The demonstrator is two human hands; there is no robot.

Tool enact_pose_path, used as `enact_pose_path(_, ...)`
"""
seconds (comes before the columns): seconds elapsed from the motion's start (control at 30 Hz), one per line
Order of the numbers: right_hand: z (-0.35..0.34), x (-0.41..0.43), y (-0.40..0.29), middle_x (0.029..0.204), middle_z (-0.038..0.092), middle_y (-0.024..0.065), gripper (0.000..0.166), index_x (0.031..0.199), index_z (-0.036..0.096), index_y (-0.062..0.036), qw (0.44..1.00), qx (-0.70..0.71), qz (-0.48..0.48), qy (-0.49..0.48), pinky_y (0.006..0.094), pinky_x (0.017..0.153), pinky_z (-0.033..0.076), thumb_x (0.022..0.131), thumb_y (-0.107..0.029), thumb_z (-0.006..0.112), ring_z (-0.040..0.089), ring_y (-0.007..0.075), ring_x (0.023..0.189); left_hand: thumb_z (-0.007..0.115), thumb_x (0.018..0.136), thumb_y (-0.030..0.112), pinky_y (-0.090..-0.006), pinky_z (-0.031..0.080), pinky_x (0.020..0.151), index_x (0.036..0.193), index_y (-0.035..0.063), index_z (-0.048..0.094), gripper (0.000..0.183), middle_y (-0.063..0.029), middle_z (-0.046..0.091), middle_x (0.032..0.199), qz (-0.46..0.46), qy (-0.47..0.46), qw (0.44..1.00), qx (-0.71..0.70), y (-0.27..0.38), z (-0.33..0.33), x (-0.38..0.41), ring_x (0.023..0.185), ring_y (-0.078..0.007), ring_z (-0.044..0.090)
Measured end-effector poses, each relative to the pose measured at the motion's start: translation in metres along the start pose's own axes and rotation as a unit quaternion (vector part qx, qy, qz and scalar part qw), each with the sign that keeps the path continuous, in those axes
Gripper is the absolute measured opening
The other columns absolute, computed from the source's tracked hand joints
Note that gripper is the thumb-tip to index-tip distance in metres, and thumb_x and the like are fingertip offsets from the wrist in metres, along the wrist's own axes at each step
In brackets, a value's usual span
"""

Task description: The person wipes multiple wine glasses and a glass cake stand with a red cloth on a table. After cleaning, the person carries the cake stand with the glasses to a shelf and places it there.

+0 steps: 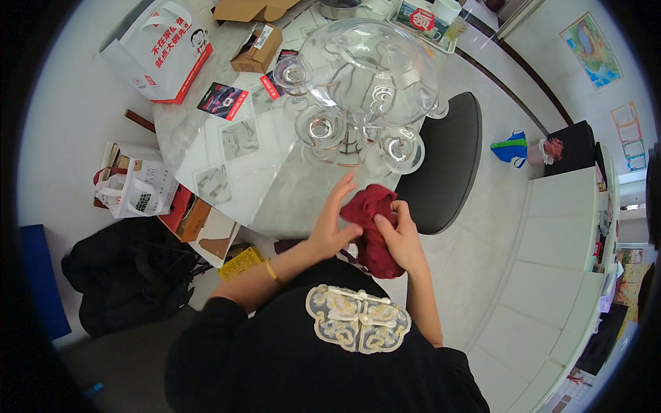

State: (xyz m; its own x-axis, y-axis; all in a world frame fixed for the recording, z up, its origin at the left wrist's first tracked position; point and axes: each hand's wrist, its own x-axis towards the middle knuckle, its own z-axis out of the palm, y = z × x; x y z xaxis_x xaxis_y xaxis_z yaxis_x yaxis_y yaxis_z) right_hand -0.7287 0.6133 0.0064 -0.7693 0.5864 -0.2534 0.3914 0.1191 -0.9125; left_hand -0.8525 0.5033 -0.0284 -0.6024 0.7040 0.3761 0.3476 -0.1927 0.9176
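A bunched dark red cloth [373,235] hangs in front of my chest, just short of the table's near edge. My right hand [402,235] grips it from the right, thumb pressed on its front. To its left, my left hand [335,222] has its fingers apart, the thumb tip close beside the cloth; whether it touches cannot be told. Beyond my hands, a large clear glass bowl [369,77] rises over the table, with smaller glass dishes [321,128] around its base. Another glass dish [402,149] is nearest my right hand.
The marble-patterned table [289,191] bears memory-card packages [223,100], a small cardboard box [257,47] and a white paper bag [160,51]. A grey chair [446,170] stands at the right. Left of me are a black bag [129,273] and a white carrier bag [144,186].
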Motion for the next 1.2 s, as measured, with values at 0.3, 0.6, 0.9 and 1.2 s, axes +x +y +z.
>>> enact_pose_path(0.3,-0.011,0.040,-0.004,0.113,0.055,0.0153,0.050,0.121,0.049,-0.0016,0.962,-0.092,-0.097,0.240,0.0336,0.086,0.044,0.081,-0.027,0.066,0.054,0.0279,0.102,0.045,0.090,0.011,-0.0314,0.037,0.097,0.130,-0.0027,0.037,0.042,-0.0117,0.051,0.122,-0.207,0.111,0.954,-0.185,-0.016,0.004,-0.011,0.113,-0.0202,0.048)
enact_pose_path(0.6,0.006,0.083,0.010,0.134,0.042,0.0212,0.052,0.130,0.041,0.0031,0.964,0.045,-0.207,0.163,0.0361,0.104,0.029,0.084,-0.012,0.059,0.039,0.0321,0.125,0.051,0.089,0.027,-0.0378,0.029,0.103,0.131,-0.0094,0.030,0.059,-0.0264,0.039,0.130,-0.200,0.113,0.972,0.039,-0.048,0.041,0.031,0.123,-0.0367,0.038)
enact_pose_path(0.9,0.004,0.083,0.025,0.129,0.044,0.0171,0.055,0.133,0.035,-0.0008,0.978,0.029,-0.152,0.141,0.0331,0.093,0.036,0.085,-0.013,0.058,0.047,0.0278,0.113,0.047,0.089,0.014,-0.0345,0.037,0.097,0.129,-0.0027,0.037,0.045,-0.0151,0.053,0.121,-0.265,-0.048,0.963,0.003,-0.096,0.033,0.005,0.112,-0.0252,0.050)
enact_pose_path(1.2,0.036,0.006,0.037,0.129,0.042,0.0173,0.079,0.136,0.027,-0.0014,0.976,0.164,-0.069,0.126,0.0355,0.098,0.037,0.074,-0.017,0.072,0.044,0.0245,0.117,0.044,0.094,0.036,-0.0323,0.049,0.071,0.122,0.0078,0.047,0.040,-0.0067,0.058,0.110,-0.526,-0.095,0.792,-0.294,-0.016,0.010,-0.005,0.094,-0.0164,0.057)
